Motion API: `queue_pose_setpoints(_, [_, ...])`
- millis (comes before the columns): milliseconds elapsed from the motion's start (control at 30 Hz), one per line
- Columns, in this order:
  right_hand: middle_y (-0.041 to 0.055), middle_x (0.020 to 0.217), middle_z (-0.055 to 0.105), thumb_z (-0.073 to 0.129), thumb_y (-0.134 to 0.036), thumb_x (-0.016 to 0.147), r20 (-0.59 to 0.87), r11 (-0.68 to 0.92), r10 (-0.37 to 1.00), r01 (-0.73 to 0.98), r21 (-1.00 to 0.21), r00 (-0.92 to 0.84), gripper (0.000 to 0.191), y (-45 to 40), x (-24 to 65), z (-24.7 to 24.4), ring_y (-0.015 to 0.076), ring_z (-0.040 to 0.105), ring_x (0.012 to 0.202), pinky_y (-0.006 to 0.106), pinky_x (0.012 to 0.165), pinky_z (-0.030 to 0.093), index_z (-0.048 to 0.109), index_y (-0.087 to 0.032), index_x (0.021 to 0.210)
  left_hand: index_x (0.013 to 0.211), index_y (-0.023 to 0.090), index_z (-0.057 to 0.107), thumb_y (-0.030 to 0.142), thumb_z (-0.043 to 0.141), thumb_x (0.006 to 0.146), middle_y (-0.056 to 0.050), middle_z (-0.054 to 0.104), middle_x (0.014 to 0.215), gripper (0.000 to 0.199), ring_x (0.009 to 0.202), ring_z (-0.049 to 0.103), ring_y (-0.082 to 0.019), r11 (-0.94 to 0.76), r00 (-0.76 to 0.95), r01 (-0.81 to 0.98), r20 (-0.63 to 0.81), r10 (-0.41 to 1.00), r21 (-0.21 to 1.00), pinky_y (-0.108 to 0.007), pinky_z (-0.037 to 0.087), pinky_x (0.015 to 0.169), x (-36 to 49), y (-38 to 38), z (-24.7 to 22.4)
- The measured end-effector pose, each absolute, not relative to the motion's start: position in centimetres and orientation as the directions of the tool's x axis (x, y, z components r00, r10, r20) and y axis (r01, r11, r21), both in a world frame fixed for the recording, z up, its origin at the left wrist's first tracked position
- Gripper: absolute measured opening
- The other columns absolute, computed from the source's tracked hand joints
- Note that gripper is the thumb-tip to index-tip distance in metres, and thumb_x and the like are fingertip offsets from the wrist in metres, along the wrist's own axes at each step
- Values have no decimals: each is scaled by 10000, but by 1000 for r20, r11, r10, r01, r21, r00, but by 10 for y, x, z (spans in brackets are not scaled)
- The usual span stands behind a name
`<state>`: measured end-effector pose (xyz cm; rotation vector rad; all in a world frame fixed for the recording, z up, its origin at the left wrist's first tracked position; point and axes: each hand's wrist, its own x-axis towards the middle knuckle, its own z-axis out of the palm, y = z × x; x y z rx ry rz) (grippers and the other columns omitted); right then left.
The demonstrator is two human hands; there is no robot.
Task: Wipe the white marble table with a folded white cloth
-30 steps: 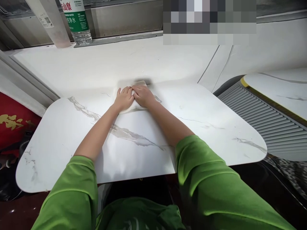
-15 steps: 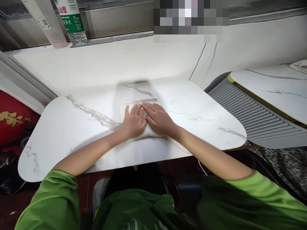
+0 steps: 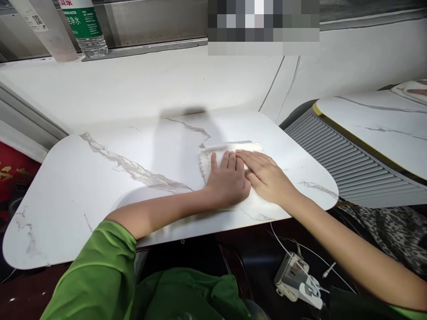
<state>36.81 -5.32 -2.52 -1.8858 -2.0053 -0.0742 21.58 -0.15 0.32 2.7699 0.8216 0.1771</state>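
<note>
A folded white cloth (image 3: 207, 156) with a frilly left edge lies on the white marble-patterned tabletop (image 3: 83, 186), right of its middle. Pressed flat on the cloth is my left hand (image 3: 228, 180), its fingers stretched out and the thumb side against my other hand. My right hand (image 3: 267, 178) also lies flat on it, with fingers extended and pointing up and left. The two hands touch near the cloth's centre and cover much of it.
A labelled water bottle (image 3: 87, 29) and a translucent cup (image 3: 50, 33) stand on the ledge at the upper left. A second marble-patterned table (image 3: 393, 122) with a ribbed side is on the right. Below the table edge, a power strip (image 3: 292, 275) with white cables shows.
Both hands have slid to the right across the tabletop with the cloth under them. The power strip under the table has come into view, and the camera view has shifted slightly.
</note>
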Motion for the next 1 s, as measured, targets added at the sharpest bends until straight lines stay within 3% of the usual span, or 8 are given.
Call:
queue_pose_setpoints(300, [146,1329,651,371,-189,811,381,186,920,959,-215,-93,552,74,389,-20,302,580,1248,487,1064,446,613,-136,1305,1492,66,354,257,303,974,-168,350,1599,554,1506,268,-265,-760,778,583,73,624,288,-529,98,1253,242,120,0])
queue_pose_setpoints(500, [136,1227,705,384,-157,833,424,73,905,972,-222,29,469,134,393,-20,325,620,1156,476,992,486,679,-157,1197,1440,140,429,269,282,994,-117,422,1564,487,1478,322,-223,-737,746,607,107,657,298,-474,119,1253,249,178,3])
queue_pose_setpoints(600, [105,1282,688,373,-147,850,429,80,903,972,-221,23,489,141,394,-24,313,605,1202,495,1034,470,660,-183,1244,1460,147,416,263,265,1000,-103,395,1584,498,1490,300,-211,-728,734,625,104,671,282,-462,110,1257,250,181,3])
queue_pose_setpoints(767, [133,1473,541,329,-180,902,348,49,937,982,-181,17,553,134,393,-26,278,467,1391,471,1191,336,540,-67,1400,1532,72,319,275,233,1013,-116,296,1632,564,1524,220,-221,-724,733,649,62,677,234,-468,76,1263,247,171,2])
queue_pose_setpoints(1000, [139,1507,499,332,-225,924,323,114,945,979,-167,-55,564,71,378,-28,277,429,1426,528,1217,299,485,-77,1446,1543,58,291,271,231,1018,-143,277,1635,570,1531,200,-248,-765,772,620,34,634,175,-509,80,1253,224,111,6])
